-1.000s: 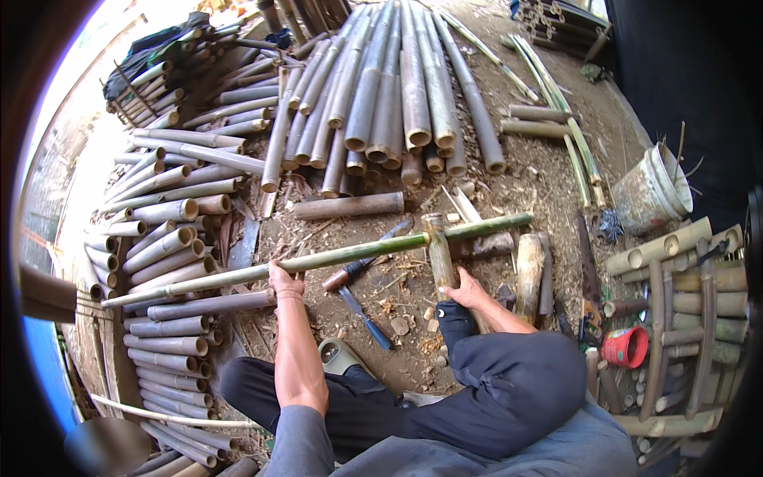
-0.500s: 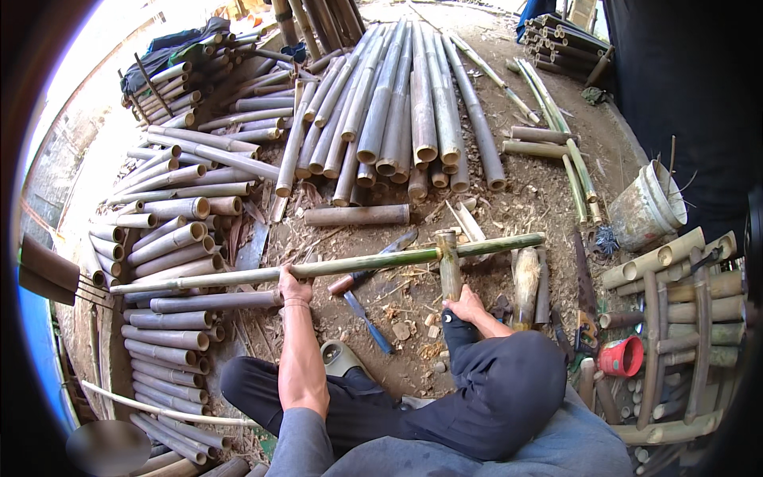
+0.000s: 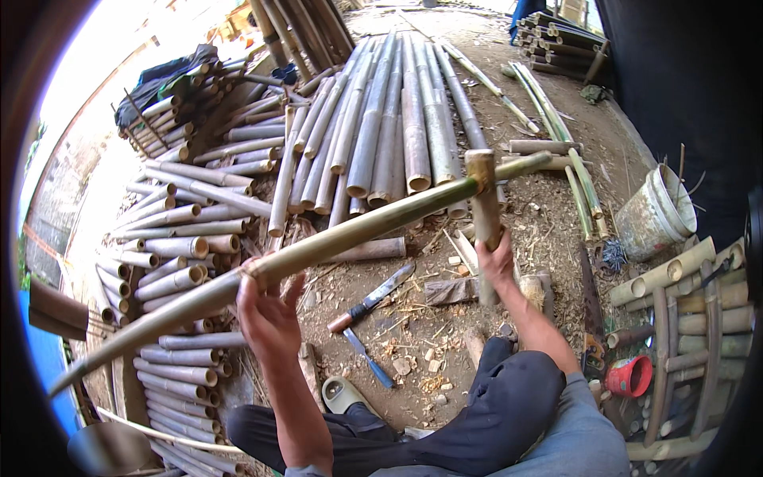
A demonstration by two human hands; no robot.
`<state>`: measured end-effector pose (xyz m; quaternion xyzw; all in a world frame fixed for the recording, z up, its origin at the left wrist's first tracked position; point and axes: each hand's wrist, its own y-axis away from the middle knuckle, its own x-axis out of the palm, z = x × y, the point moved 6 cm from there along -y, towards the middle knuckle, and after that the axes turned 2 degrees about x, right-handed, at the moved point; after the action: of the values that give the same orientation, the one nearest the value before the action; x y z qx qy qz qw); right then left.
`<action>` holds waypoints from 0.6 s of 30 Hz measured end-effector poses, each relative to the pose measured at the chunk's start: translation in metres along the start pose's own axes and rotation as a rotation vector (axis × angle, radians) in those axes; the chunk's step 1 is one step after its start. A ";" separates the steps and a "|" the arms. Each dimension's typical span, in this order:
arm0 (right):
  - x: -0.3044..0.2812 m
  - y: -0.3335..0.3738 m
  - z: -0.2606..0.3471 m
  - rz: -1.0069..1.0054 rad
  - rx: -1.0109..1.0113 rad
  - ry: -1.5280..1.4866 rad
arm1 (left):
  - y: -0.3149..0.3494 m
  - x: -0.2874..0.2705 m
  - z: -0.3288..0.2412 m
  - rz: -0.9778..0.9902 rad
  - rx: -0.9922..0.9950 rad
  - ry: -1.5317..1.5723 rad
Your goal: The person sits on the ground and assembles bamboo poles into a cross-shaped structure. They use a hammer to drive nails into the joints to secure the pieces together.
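A long greenish-brown bamboo pole [image 3: 358,219] slants across in front of me, its left end low and close, its right end farther off. Near the right end it passes through a short, thick bamboo piece [image 3: 483,208], which stands crosswise to it. My left hand [image 3: 272,318] holds the pole from below, a fingertip showing on top and other fingers partly bent away from it. Closed around the short piece, below the joint, is my right hand [image 3: 498,261]. Beneath them on the ground lie a wooden-handled knife [image 3: 372,297] and a blue-handled tool [image 3: 369,359].
Many bamboo poles [image 3: 373,127] lie side by side ahead, and more cut lengths [image 3: 171,278] are stacked on the left. At right stand a dirty white bucket [image 3: 656,208], a small red bucket [image 3: 629,376] and a bamboo rack [image 3: 690,334]. Wood chips cover the ground.
Both hands have lifted the joined bamboo pieces off the ground toward me. The pole is now more slanted, and the right hand has moved up and to the right with the short piece.
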<state>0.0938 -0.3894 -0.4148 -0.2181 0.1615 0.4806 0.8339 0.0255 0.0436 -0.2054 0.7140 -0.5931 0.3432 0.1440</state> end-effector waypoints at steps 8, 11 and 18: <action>-0.104 -0.056 -0.031 -0.268 -0.023 -0.056 | 0.108 0.149 0.021 0.477 0.181 -0.383; -0.128 -0.052 -0.070 -0.317 -0.005 0.084 | 0.131 0.151 0.032 0.610 0.227 -0.351; -0.131 -0.032 -0.122 -0.418 0.075 -0.167 | 0.152 0.150 0.022 0.647 0.273 -0.539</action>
<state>0.0510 -0.5630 -0.4496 -0.1749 0.0608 0.3075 0.9333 -0.1019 -0.1211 -0.1531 0.5681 -0.7516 0.2473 -0.2265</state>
